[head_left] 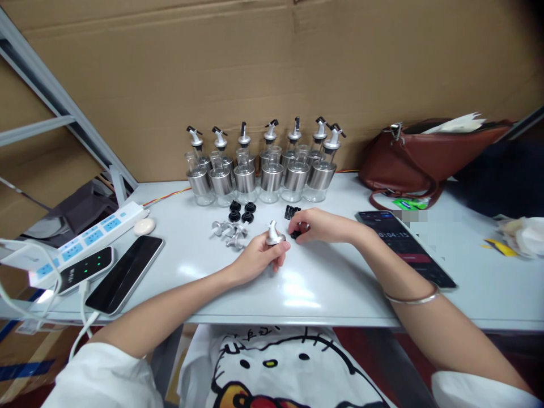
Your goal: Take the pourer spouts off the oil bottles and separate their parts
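Well back from the table edge (297,320), left hand (257,256) gripped silver spout (275,233) — right hand (313,225) at black piece (295,233), hold unclear.

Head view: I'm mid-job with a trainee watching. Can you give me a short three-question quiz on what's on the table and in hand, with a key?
1. Multiple choice: what does the left hand hold?
A) a phone
B) a silver spout
C) a glass bottle

2. True or false: every bottle in the front row has a spout fitted.

3. Count: how many round black stoppers lie grouped just beyond the loose silver parts?

Key:
1. B.
2. False; the leftmost front bottle has an open neck.
3. Four.
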Action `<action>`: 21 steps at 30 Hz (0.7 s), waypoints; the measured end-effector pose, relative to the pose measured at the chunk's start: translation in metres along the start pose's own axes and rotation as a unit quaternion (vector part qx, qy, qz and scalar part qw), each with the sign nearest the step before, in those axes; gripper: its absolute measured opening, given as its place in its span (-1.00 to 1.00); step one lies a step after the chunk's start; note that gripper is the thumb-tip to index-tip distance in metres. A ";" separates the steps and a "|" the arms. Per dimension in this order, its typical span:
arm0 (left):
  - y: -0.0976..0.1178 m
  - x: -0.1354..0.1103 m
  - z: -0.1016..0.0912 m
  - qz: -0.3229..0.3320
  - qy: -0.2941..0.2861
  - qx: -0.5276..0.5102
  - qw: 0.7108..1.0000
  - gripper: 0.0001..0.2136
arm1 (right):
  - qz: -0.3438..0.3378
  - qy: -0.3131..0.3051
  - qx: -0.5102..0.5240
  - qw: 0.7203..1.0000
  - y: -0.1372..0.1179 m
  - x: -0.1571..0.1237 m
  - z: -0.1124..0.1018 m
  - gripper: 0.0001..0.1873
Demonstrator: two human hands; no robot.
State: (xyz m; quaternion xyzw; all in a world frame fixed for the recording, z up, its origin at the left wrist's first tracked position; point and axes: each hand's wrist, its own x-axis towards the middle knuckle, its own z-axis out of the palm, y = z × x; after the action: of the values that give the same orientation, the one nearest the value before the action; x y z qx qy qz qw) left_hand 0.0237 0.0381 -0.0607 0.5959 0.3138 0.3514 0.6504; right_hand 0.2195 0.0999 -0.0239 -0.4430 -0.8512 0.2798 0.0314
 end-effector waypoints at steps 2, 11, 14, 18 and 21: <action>0.000 0.000 0.000 -0.002 0.000 -0.001 1.000 -0.63 | -0.004 0.002 -0.003 1.000 0.000 -0.001 -0.001 -0.78; -0.001 0.000 0.000 -0.008 0.002 0.005 1.000 -0.61 | -0.030 -0.011 -0.007 0.999 -0.002 -0.002 -0.002 -0.79; 0.000 0.000 0.000 -0.007 0.001 0.007 1.000 -0.62 | -0.041 -0.004 -0.013 0.999 -0.001 -0.002 -0.003 -0.78; 0.004 -0.001 0.001 -0.003 -0.003 0.017 1.000 -0.65 | -0.072 0.071 0.014 0.995 -0.005 -0.003 -0.006 -0.83; 0.006 -0.001 0.000 -0.002 -0.008 0.028 1.000 -0.72 | -0.080 0.160 0.065 0.982 -0.016 -0.003 -0.003 -0.76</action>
State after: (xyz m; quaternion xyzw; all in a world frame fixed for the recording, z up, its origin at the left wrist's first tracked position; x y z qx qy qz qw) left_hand 0.0228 0.0372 -0.0551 0.6157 0.3194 0.3370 0.6367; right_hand 0.2104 0.0916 -0.0128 -0.4099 -0.8476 0.2568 0.2181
